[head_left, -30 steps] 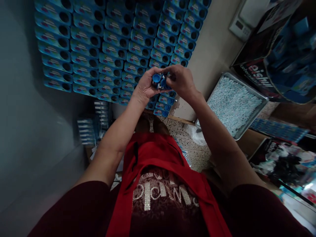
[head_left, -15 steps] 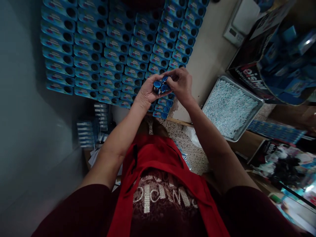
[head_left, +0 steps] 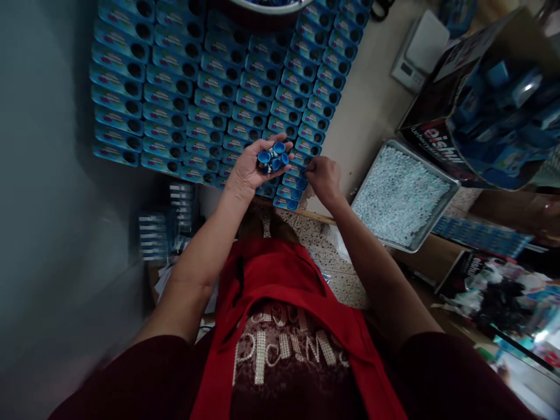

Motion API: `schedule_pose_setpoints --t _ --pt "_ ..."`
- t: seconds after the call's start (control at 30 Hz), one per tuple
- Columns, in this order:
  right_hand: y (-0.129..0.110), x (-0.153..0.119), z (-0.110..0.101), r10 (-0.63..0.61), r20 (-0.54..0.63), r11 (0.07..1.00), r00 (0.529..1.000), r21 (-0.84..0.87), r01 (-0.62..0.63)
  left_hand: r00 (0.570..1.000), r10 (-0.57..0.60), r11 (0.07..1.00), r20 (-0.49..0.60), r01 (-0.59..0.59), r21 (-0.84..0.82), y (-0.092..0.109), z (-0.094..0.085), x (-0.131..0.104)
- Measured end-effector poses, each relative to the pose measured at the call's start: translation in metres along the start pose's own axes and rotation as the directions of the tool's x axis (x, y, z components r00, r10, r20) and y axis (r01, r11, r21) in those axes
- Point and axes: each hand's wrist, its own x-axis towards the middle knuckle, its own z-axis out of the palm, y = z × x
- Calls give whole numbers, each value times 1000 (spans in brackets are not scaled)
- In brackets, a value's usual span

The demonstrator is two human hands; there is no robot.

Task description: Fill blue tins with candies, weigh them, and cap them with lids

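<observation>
My left hand [head_left: 248, 170] is palm up with its fingers curled a little, cupping several small round blue caps [head_left: 263, 157] with hollow tops. To its right, my right hand [head_left: 324, 177] has its fingertips pinched together at the edge of the rightmost column of blue cartons [head_left: 247, 104]. Whatever is between those fingertips is mostly hidden; a bit of blue shows beside them. The cartons lie in close rows, and most have a dark round hole at one end. In the nearest cartons of the right column, blue round pieces [head_left: 292, 205] fill the holes.
A bowl [head_left: 271, 10] stands over the far rows. Right of the cartons are a white scale [head_left: 409, 73], a metal tray [head_left: 437, 216] of small pale pieces and a black box [head_left: 431, 125] full of blue packs. Stacked packs [head_left: 153, 238] stand at lower left.
My hands have parted. The left has moved slightly left, its palm now opened under the blue caps; the right has gone down from the caps to the right column of cartons.
</observation>
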Motion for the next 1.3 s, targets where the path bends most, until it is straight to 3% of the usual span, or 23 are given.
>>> schedule_pose_setpoints --t 0.2,0.37,0.5,0.63,0.77,0.83,0.93,1.03,1.3 --pt "9 39 9 13 -11 998 1000 -68 -14 1000 -27 999 2 26 41 -17 -4 6" --pt "7 27 -6 -27 1 999 1000 -37 27 1000 -24 995 -16 25 94 -16 -2 7" --pt "-13 14 -13 -122 -96 982 988 130 134 999 -43 986 4 42 159 -11 0 6" --pt "-25 24 3 -176 -150 945 973 251 209 1000 -10 975 -2 11 220 -12 3 14" --pt "-5 34 15 -144 -189 835 971 504 222 999 -30 979 34 23 205 -14 8 23" --pt "12 33 14 -110 -230 812 967 540 220 998 -32 985 51 23 168 -12 8 24" --pt "32 29 11 -94 -237 902 967 391 183 999 -15 995 52 9 104 -7 8 23" --pt "36 34 16 -105 -188 970 977 199 143 999 -12 999 44 10 43 -3 7 21" --pt "49 47 23 -216 -168 973 962 50 227 999 -37 990 0 36 -139 -3 5 24"
